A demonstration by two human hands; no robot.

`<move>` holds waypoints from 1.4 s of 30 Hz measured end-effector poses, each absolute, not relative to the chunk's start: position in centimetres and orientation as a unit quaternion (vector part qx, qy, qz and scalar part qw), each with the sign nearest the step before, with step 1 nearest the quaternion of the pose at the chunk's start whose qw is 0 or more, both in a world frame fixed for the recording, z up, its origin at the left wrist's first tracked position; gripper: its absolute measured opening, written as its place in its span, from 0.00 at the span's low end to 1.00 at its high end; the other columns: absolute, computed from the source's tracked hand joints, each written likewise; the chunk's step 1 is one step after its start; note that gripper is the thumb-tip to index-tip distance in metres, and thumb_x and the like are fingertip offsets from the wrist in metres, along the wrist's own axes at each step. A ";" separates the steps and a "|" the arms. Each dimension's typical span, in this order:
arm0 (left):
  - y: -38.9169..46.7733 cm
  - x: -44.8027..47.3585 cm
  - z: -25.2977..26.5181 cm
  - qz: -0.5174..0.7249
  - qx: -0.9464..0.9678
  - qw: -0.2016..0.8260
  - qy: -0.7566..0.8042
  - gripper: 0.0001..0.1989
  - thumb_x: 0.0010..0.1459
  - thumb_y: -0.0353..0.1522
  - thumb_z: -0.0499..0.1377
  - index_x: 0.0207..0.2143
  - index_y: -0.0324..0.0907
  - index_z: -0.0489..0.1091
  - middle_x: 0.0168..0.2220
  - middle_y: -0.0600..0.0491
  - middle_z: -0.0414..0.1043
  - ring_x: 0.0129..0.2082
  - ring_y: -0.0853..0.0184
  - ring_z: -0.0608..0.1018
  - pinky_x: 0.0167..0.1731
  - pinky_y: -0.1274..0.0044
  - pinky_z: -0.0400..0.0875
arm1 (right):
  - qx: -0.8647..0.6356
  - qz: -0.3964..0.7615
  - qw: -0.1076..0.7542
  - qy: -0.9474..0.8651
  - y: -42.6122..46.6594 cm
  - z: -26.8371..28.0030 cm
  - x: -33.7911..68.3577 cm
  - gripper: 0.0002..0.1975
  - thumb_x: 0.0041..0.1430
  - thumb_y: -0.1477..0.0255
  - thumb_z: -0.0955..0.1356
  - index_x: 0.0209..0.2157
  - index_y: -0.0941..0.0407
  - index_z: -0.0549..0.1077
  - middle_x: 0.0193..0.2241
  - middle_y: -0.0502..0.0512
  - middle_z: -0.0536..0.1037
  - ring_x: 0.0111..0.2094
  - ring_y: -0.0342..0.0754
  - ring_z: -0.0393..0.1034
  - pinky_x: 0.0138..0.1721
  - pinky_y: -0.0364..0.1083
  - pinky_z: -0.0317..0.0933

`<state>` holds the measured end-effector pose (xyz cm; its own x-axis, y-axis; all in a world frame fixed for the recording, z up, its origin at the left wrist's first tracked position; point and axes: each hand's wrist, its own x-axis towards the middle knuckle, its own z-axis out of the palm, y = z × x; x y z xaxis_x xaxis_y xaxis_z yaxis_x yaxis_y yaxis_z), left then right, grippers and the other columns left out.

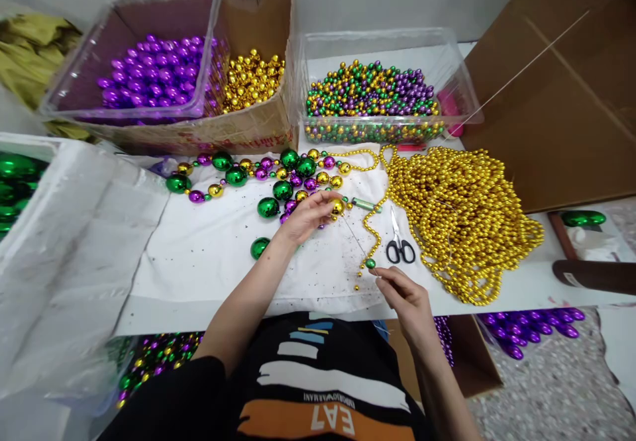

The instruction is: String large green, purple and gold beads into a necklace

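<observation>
My left hand (311, 218) is closed at the fingertips around a shiny gold bead (336, 207), part of a string of large green, purple and gold beads (281, 191) laid out on a white cloth. From that gold bead a thin thread (354, 232) runs down to my right hand (405, 295). The right fingers are pinched on the thread's end, just below a small green bead (370, 263). Black-handled scissors (400, 245) lie beside the right hand, with a green tube-shaped object (365, 204) near the left fingertips.
A heap of gold bead chains (462, 209) covers the table's right side. Behind stand a clear tub of small mixed beads (387, 123), a cardboard box (283, 106) with gold beads, and a clear bin (74, 106) of purple beads. A dark cylinder (593, 275) lies at right.
</observation>
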<state>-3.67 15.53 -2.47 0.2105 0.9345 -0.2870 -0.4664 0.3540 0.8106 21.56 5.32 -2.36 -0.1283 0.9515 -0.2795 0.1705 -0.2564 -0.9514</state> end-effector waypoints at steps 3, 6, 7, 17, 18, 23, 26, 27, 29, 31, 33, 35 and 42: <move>15.0 -3.2 -2.4 0.480 0.292 0.737 0.375 0.17 0.50 0.36 0.69 0.43 0.44 0.75 0.44 0.50 0.73 0.38 0.70 0.75 0.36 0.76 0.72 | -0.559 0.565 0.345 -0.499 5.5 -3.0 21.6 0.09 0.56 0.65 0.71 0.39 0.50 0.82 0.27 0.51 0.68 0.25 0.43 0.58 0.23 0.44 0.48; 14.6 -2.7 -2.5 0.475 0.294 0.750 0.353 0.17 0.50 0.35 0.69 0.43 0.43 0.75 0.44 0.50 0.73 0.38 0.69 0.75 0.40 0.73 0.75 | -0.555 0.566 0.346 -0.502 5.4 -3.6 21.8 0.09 0.56 0.65 0.72 0.39 0.50 0.82 0.27 0.51 0.68 0.25 0.43 0.58 0.23 0.44 0.49; 14.5 -2.5 -2.6 0.476 0.295 0.752 0.349 0.16 0.50 0.35 0.69 0.43 0.43 0.75 0.43 0.50 0.72 0.38 0.69 0.75 0.40 0.72 0.75 | -0.555 0.565 0.345 -0.505 5.4 -3.8 22.0 0.09 0.57 0.65 0.72 0.39 0.50 0.82 0.27 0.51 0.68 0.25 0.43 0.58 0.23 0.44 0.49; 14.1 -1.6 -2.5 0.479 0.327 0.729 0.363 0.20 0.46 0.34 0.71 0.42 0.40 0.74 0.39 0.51 0.73 0.37 0.69 0.74 0.39 0.73 0.73 | -0.553 0.547 0.331 -0.534 5.5 -5.4 22.8 0.10 0.58 0.65 0.71 0.40 0.52 0.81 0.28 0.50 0.67 0.25 0.43 0.60 0.26 0.44 0.54; 14.0 -1.5 -2.4 0.482 0.335 0.722 0.367 0.20 0.46 0.33 0.72 0.42 0.40 0.74 0.38 0.51 0.72 0.36 0.70 0.73 0.38 0.74 0.72 | -0.551 0.546 0.333 -0.536 5.5 -5.7 22.8 0.10 0.58 0.65 0.71 0.39 0.52 0.81 0.27 0.49 0.67 0.25 0.43 0.60 0.26 0.44 0.55; 13.4 -1.3 -2.2 0.499 0.336 0.702 0.382 0.20 0.44 0.32 0.72 0.41 0.39 0.73 0.39 0.52 0.72 0.36 0.72 0.72 0.39 0.76 0.69 | -0.545 0.543 0.337 -0.543 5.9 -6.8 22.8 0.08 0.57 0.65 0.72 0.37 0.53 0.80 0.28 0.49 0.67 0.25 0.42 0.60 0.26 0.44 0.56; 13.1 -1.5 -2.2 0.507 0.305 0.710 0.381 0.20 0.45 0.33 0.72 0.40 0.38 0.72 0.38 0.52 0.72 0.34 0.72 0.74 0.36 0.75 0.71 | -0.543 0.550 0.333 -0.541 6.0 -7.1 22.7 0.08 0.56 0.65 0.72 0.37 0.53 0.80 0.29 0.50 0.68 0.24 0.42 0.60 0.26 0.44 0.56; 13.1 -1.6 -2.2 0.510 0.300 0.710 0.382 0.20 0.45 0.33 0.72 0.40 0.38 0.72 0.37 0.52 0.72 0.34 0.72 0.74 0.35 0.75 0.71 | -0.542 0.552 0.333 -0.540 6.1 -7.1 22.7 0.08 0.56 0.65 0.72 0.37 0.53 0.80 0.29 0.50 0.69 0.24 0.41 0.60 0.26 0.44 0.56; 13.1 -1.8 -2.2 0.512 0.295 0.706 0.389 0.20 0.45 0.34 0.71 0.39 0.38 0.71 0.36 0.52 0.72 0.32 0.72 0.74 0.33 0.76 0.70 | -0.539 0.559 0.335 -0.534 6.1 -7.3 22.5 0.08 0.56 0.65 0.72 0.37 0.53 0.80 0.29 0.50 0.69 0.24 0.41 0.60 0.25 0.44 0.56; 13.1 -1.9 -2.2 0.511 0.290 0.702 0.402 0.19 0.46 0.36 0.70 0.38 0.38 0.71 0.33 0.53 0.71 0.30 0.74 0.73 0.31 0.77 0.70 | -0.534 0.570 0.339 -0.524 6.1 -7.4 22.2 0.08 0.56 0.66 0.72 0.37 0.53 0.80 0.30 0.50 0.70 0.23 0.40 0.60 0.24 0.43 0.55; 13.1 -1.9 -2.2 0.508 0.282 0.697 0.419 0.19 0.47 0.37 0.70 0.38 0.38 0.70 0.30 0.55 0.70 0.27 0.75 0.72 0.29 0.77 0.70 | -0.530 0.583 0.340 -0.514 6.0 -7.3 21.9 0.08 0.56 0.66 0.72 0.37 0.53 0.80 0.32 0.50 0.71 0.23 0.40 0.60 0.24 0.43 0.55; 13.1 -1.9 -2.1 0.511 0.277 0.687 0.435 0.19 0.47 0.38 0.70 0.37 0.38 0.69 0.29 0.56 0.70 0.26 0.75 0.71 0.28 0.78 0.69 | -0.528 0.593 0.338 -0.505 5.9 -7.2 21.5 0.08 0.56 0.66 0.72 0.37 0.53 0.80 0.32 0.51 0.72 0.23 0.40 0.60 0.24 0.43 0.54; 13.1 -1.4 -2.0 0.515 0.283 0.677 0.443 0.20 0.47 0.39 0.69 0.39 0.39 0.69 0.30 0.57 0.69 0.25 0.76 0.71 0.28 0.78 0.70 | -0.540 0.603 0.348 -0.473 5.6 -6.8 20.7 0.08 0.55 0.66 0.73 0.36 0.54 0.80 0.33 0.52 0.74 0.22 0.39 0.58 0.23 0.42 0.54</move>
